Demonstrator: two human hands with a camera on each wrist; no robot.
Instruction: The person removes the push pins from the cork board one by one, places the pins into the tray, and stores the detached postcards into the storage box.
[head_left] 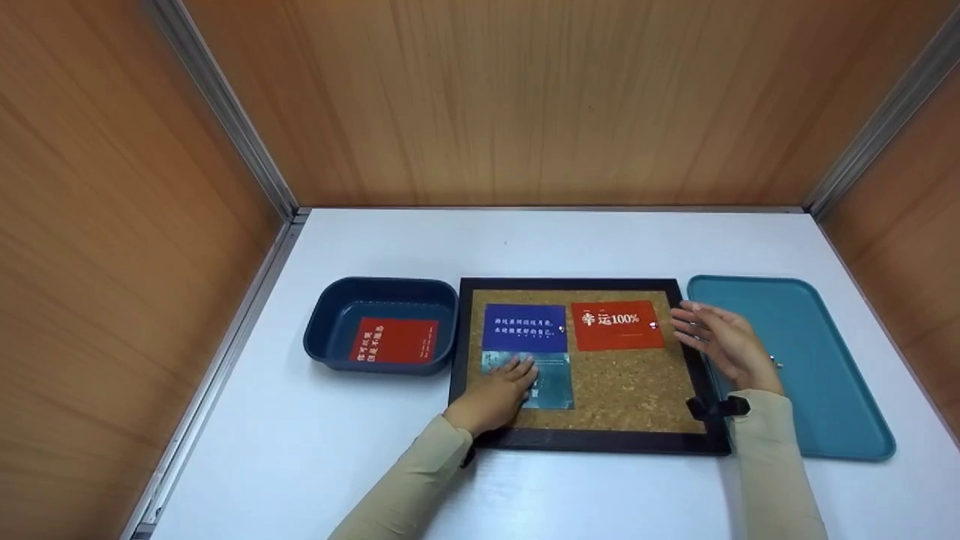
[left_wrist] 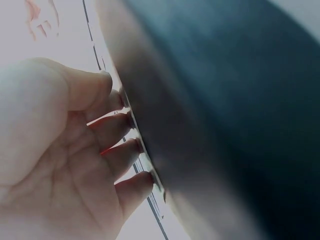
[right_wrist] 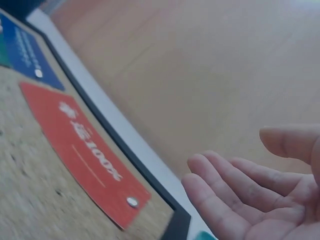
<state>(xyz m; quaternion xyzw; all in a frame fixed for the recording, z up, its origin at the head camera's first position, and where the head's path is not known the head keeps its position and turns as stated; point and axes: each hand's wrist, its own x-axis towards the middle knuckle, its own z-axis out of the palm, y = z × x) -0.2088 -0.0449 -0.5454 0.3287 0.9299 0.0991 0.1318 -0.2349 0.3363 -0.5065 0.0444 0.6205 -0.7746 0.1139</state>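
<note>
1. The left hand (head_left: 491,397) rests on a green card (head_left: 555,390). Its fingers (head_left: 520,367) lie on the card with small gaps between them.
2. The green card lies on the cork board (head_left: 630,397), right below a blue card (head_left: 525,319).
3. The right hand (head_left: 727,349) is up by the board's right edge. Its fingers are softly bent, and the thumb is held away from them.
4. A red card (head_left: 615,337) lies beside the blue one. Each has a shiny pin (head_left: 653,325) near its right end.
5. On the desk (head_left: 600,495), a dark blue box (head_left: 321,330) holding another red card (head_left: 409,341) sits left of the board, and a teal tray (head_left: 832,375) sits right.
</note>
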